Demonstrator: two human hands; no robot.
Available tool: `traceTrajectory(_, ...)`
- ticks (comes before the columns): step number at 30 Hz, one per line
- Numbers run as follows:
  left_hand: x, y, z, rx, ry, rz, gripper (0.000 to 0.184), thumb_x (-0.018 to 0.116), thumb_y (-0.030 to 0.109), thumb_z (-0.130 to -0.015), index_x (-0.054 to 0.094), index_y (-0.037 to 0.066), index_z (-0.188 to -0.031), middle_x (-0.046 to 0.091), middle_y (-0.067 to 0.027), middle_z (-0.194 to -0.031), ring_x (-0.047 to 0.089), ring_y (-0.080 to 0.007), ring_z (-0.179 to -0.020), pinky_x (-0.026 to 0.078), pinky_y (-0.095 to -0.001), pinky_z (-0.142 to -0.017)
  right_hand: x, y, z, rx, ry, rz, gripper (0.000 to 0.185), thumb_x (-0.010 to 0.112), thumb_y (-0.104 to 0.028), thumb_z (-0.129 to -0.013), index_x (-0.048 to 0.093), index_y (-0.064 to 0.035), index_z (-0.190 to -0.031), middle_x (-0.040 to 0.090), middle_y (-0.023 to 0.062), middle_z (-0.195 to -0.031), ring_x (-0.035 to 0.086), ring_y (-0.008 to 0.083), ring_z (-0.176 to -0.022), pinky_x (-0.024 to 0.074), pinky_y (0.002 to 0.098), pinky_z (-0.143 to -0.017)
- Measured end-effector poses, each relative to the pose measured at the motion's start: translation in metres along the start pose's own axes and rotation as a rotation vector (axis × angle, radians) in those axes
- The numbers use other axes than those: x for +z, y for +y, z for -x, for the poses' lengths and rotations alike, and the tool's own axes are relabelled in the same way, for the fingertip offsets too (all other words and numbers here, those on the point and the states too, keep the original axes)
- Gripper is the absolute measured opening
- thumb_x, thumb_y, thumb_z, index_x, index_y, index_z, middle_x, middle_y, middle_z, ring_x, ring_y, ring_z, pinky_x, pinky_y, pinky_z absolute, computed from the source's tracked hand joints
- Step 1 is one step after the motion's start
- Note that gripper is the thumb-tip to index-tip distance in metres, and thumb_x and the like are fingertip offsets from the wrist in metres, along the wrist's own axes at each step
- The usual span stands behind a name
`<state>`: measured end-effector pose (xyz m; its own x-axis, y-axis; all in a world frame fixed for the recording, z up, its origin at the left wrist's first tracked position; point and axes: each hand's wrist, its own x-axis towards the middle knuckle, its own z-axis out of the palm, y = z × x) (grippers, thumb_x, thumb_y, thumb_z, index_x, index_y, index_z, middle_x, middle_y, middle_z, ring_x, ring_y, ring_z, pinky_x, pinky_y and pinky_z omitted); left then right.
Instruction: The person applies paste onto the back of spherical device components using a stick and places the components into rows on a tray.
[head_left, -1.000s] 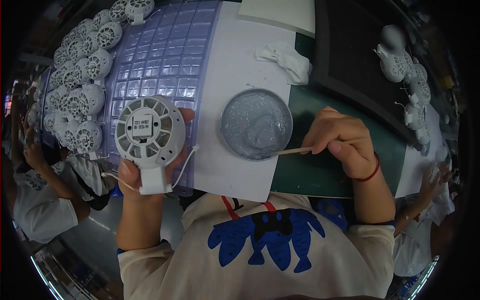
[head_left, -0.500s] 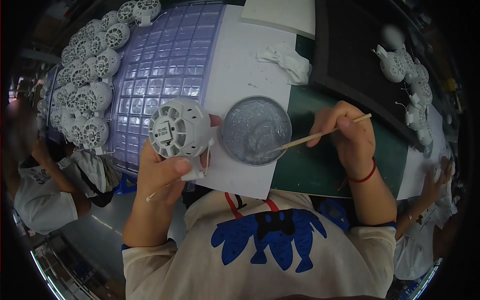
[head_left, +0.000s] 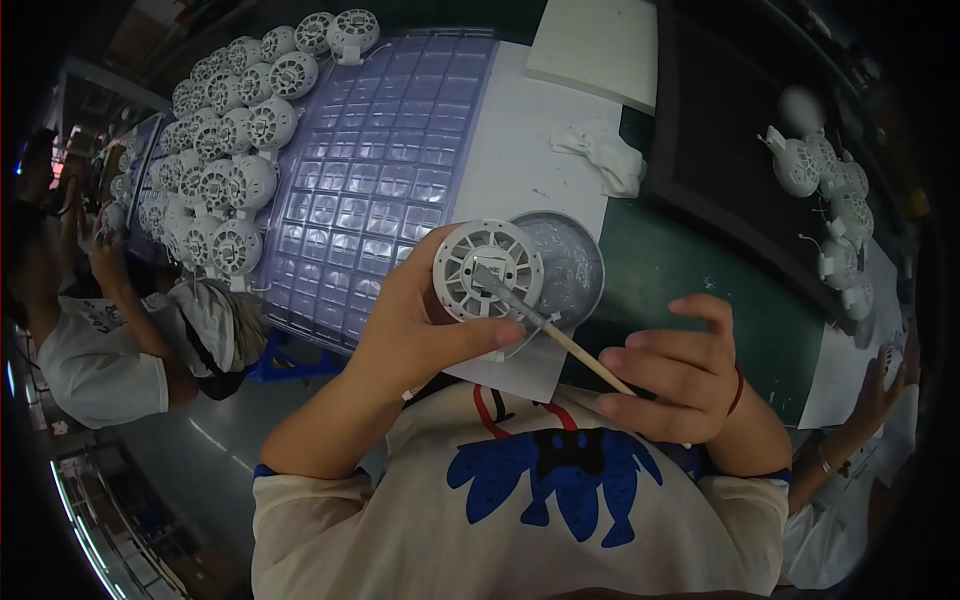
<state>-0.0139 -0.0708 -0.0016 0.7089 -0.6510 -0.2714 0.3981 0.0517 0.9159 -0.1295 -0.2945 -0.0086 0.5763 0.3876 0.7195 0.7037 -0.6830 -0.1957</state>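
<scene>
My left hand (head_left: 405,330) is wrapped round a white round plastic housing (head_left: 452,262), its spoked open face turned up, with a small square part at the centre. A thin white cable hangs from its lower edge. In my right hand (head_left: 690,365) is a wooden stick (head_left: 585,358), pinched between thumb and fingers. Grey paste coats the stick's far end, which lies over the housing's middle and appears to touch it. Behind the housing, partly covered by it, stands a round dish (head_left: 602,275) of glossy grey paste (head_left: 572,255).
A clear purple compartment tray (head_left: 370,180) is at left, with many similar white housings (head_left: 235,185) beyond it. A crumpled white cloth (head_left: 610,160) lies on white paper (head_left: 500,130). More housings (head_left: 845,215) sit by a black mat (head_left: 740,140). People work at both sides.
The stick has left the dish, and its pasted end is now over the housing. My left hand has brought the housing right, in front of the dish. My right hand has come lower and turned.
</scene>
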Motion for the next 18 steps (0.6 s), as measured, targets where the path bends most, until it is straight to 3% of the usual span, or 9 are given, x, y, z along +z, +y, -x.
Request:
traceTrajectory(4,0.004,0.001,0.001,0.016,0.026,-0.020,0.067,0.078,-0.001,-0.068,0.043,-0.001,-0.126,0.057,-0.0106,-0.113,0.057,-0.0184,-0.107,0.047,-0.0318,-0.092,-0.005,0.000,-0.003,0.030,-0.043,0.000,0.016,0.070,-0.018,-0.078,0.066,-0.0177,-0.094,0.067,-0.0010,-0.100,0.060,0.0134,-0.091,0.0400,0.0379,-0.089)
traceTrajectory(6,0.003,-0.001,0.000,0.034,0.015,-0.061,0.068,0.077,-0.002,-0.069,0.041,0.000,-0.127,0.056,-0.0102,-0.114,0.057,-0.0183,-0.107,0.048,-0.0315,-0.092,-0.006,-0.001,-0.003,0.104,-0.027,-0.103,0.010,0.064,-0.020,-0.084,0.066,-0.0150,-0.092,0.068,0.0025,-0.098,0.060,0.0156,-0.088,0.0409,0.0365,-0.083)
traceTrajectory(10,0.005,-0.002,-0.003,0.073,0.017,-0.071,0.071,0.077,-0.001,-0.069,0.038,0.002,-0.128,0.055,-0.0097,-0.115,0.056,-0.0183,-0.108,0.048,-0.0316,-0.091,-0.019,0.004,-0.002,0.247,-0.076,-0.343,0.014,0.056,-0.021,-0.089,0.067,-0.0128,-0.090,0.067,0.0068,-0.098,0.060,0.0179,-0.085,0.0406,0.0349,-0.077)
traceTrajectory(13,0.006,0.000,-0.004,0.041,-0.003,-0.063,0.072,0.077,-0.002,-0.069,0.037,0.004,-0.129,0.054,-0.0092,-0.115,0.055,-0.0178,-0.110,0.048,-0.0310,-0.091,-0.015,0.006,0.003,0.253,0.052,-0.467,0.021,0.049,-0.024,-0.091,0.066,-0.0119,-0.090,0.067,0.0090,-0.097,0.060,0.0195,-0.084,0.0402,0.0345,-0.075)
traceTrajectory(18,0.008,0.005,-0.010,-0.084,-0.092,0.076,0.072,0.078,0.000,-0.067,0.038,0.005,-0.128,0.054,-0.0079,-0.114,0.055,-0.0174,-0.109,0.046,-0.0302,-0.092,-0.014,0.004,0.005,0.226,0.195,-0.347,0.019,0.048,-0.026,-0.093,0.066,-0.0189,-0.088,0.064,0.0087,-0.098,0.060,0.0206,-0.083,0.0411,0.0374,-0.077)
